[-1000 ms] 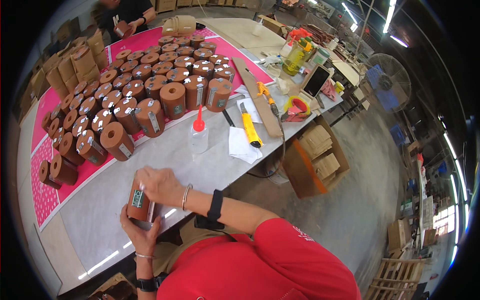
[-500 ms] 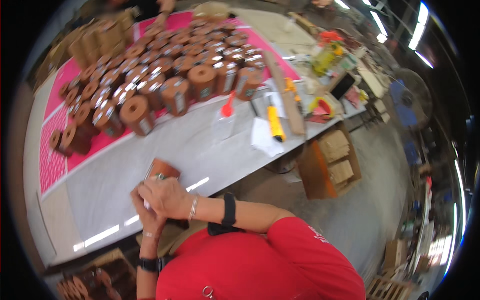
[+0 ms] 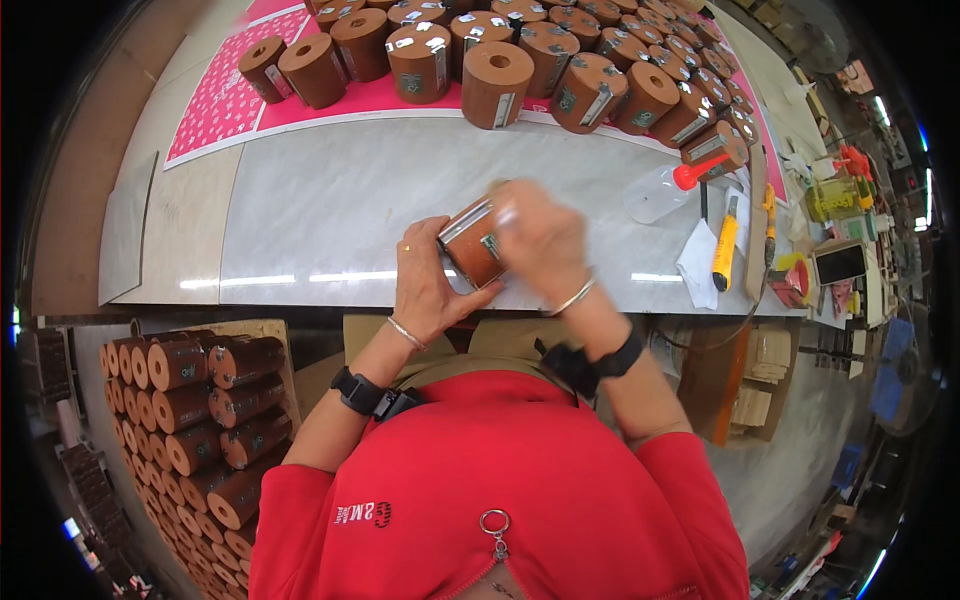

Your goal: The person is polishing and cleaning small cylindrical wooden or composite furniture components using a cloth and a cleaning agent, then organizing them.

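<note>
A brown cylinder (image 3: 474, 252) with a silvery strip and a green mark on its side lies tilted above the near edge of the table. My left hand (image 3: 424, 285) grips it from the left, thumb along its lower side. Over its right end is my right hand (image 3: 540, 245), blurred by motion, with its fingers curled in. Something small and brownish shows by those fingertips; whether the hand holds it I cannot make out. The cylinder's right end is hidden behind this hand.
Many similar brown cylinders (image 3: 497, 85) stand on a pink sheet (image 3: 350, 100) at the back. To the right lie a clear bottle with a red nozzle (image 3: 660, 193), a yellow utility knife (image 3: 726, 245) and white paper (image 3: 697, 262). More cylinders are stacked (image 3: 180, 410) below left.
The view has swung downward and to the left. My hands, formerly overlapping, are now apart on either side of the cylinder, with the right hand at its right end.
</note>
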`<state>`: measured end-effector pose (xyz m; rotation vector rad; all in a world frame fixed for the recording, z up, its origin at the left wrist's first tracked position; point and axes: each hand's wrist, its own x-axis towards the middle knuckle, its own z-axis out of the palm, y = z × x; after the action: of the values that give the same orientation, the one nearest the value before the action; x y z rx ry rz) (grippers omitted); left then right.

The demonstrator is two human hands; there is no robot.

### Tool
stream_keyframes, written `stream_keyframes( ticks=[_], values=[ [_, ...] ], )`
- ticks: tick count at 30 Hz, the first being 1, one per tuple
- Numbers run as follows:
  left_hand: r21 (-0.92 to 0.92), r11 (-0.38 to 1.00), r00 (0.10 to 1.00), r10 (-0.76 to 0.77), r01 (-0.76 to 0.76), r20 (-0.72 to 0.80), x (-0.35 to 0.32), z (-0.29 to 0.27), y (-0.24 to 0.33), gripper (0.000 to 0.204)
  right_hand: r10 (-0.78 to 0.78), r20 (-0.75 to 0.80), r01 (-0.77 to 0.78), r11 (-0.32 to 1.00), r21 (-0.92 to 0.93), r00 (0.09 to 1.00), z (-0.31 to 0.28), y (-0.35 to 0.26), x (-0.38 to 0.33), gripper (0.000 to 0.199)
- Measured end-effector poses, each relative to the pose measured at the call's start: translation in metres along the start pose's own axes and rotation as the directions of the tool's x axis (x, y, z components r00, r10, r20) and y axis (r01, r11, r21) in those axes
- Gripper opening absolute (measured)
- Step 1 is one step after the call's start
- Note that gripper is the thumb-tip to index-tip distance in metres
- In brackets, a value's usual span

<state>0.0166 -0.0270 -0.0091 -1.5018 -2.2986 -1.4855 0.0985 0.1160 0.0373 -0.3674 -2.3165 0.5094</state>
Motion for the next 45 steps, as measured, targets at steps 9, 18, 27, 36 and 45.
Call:
stream_keyframes(
  ticks=[9,18,27,36,45],
  values=[
    [0.144,0.987,0.994,0.062,-0.074,0.089,0.014,-0.009,-0.017,0.089,-0.167,0.109,0.169,0.986,-0.013,0.98,0.003,-0.05,-0.014,0.008],
    [0.203,0.958,0.978,0.207,-0.201,-0.008,0.019,0.008,-0.031,0.086,-0.164,0.085,0.169,0.984,-0.06,0.983,0.019,-0.032,-0.004,0.011],
    [0.148,0.978,0.989,0.146,-0.144,-0.003,0.022,0.005,-0.016,0.093,-0.089,-0.042,0.081,0.981,-0.178,0.995,0.009,-0.002,0.021,0.012],
    [0.135,0.986,0.995,0.095,-0.096,0.013,0.015,0.0,-0.004,0.092,-0.01,-0.009,0.007,0.967,-0.255,1.0,-0.008,0.012,0.017,0.01],
    [0.078,0.993,0.994,0.083,-0.088,0.065,0.017,0.001,-0.004,0.077,-0.032,0.059,0.041,0.987,-0.158,0.998,-0.004,-0.017,0.0,0.006]
  ],
)
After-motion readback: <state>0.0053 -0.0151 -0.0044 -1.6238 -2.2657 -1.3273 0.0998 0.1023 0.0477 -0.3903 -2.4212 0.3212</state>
